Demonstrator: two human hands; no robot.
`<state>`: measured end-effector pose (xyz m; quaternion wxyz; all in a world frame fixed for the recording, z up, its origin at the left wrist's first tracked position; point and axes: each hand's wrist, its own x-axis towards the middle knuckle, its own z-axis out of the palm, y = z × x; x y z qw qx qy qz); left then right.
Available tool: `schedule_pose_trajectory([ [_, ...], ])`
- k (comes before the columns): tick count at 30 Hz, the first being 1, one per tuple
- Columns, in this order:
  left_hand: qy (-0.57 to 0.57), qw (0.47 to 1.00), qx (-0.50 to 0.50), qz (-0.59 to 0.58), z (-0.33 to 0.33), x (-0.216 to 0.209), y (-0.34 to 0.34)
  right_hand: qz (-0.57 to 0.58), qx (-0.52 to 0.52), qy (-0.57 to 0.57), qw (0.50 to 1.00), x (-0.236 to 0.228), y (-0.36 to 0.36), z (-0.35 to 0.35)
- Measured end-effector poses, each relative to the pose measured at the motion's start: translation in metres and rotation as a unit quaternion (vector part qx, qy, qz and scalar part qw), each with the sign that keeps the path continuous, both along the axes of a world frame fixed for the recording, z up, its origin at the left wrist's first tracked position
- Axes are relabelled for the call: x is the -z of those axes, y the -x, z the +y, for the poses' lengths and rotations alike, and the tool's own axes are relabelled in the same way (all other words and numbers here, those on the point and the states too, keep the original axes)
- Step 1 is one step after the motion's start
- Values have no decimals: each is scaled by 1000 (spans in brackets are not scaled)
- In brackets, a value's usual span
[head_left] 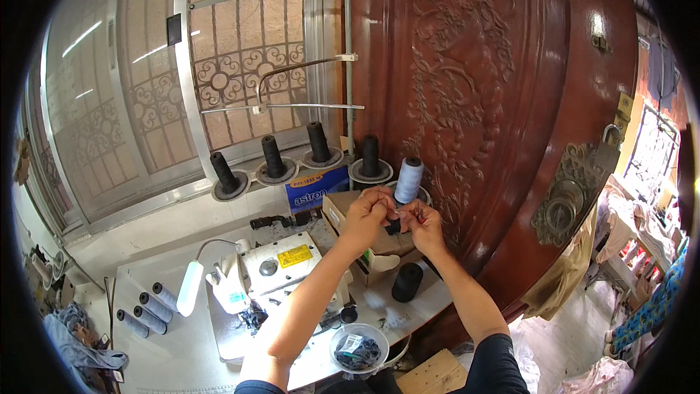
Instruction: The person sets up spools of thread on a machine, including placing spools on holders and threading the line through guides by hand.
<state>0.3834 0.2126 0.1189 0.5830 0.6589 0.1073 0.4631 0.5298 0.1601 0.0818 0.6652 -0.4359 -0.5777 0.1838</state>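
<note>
Both of my hands are raised close together in front of a cone of pale blue thread [409, 179]. The fingers of my left hand [368, 213] are pinched, and so are those of my right hand [421, 223]. Whatever lies between the fingertips is too fine to make out. The blue cone stands at the right end of a row of black thread cones [370, 156] on round holders. Beneath my hands is an open cardboard box [383, 259]. A loose black thread cone [407, 282] stands on the table below my right hand.
A white sewing machine [255, 270] with a lamp [191, 288] sits left of my forearms. A metal thread stand [349, 80] rises behind. Nearby are a blue box [315, 188], a bowl of dark scraps [359, 348], grey thread cones [151, 314] and a carved door [467, 66].
</note>
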Motion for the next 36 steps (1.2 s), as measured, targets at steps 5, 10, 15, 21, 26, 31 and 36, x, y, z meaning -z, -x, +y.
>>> schedule_pose_trajectory([
  [5, 123, 979, 129, -99, -4, -1, 7, -25, 4, 73, 997, 13, -1, -2],
  [10, -13, 1000, -5, -24, -5, 0, 3, -160, 193, 25, 968, -12, -10, -18],
  [15, -96, 988, -123, 16, -12, -3, 2, -272, 321, -82, 904, -59, -8, -45],
  [21, -175, 966, -190, -7, -19, -3, 0, -483, 323, -106, 807, -78, 29, -55],
  [26, -154, 970, -188, 2, -19, -3, 2, -570, 357, -161, 722, -83, 29, -50],
  [31, -158, 964, -215, 24, -18, 0, 3, -616, 363, -189, 674, -83, 29, -39],
  [36, -168, 962, -215, -27, -13, 6, -1, -619, 347, -200, 676, -84, 30, -34],
])
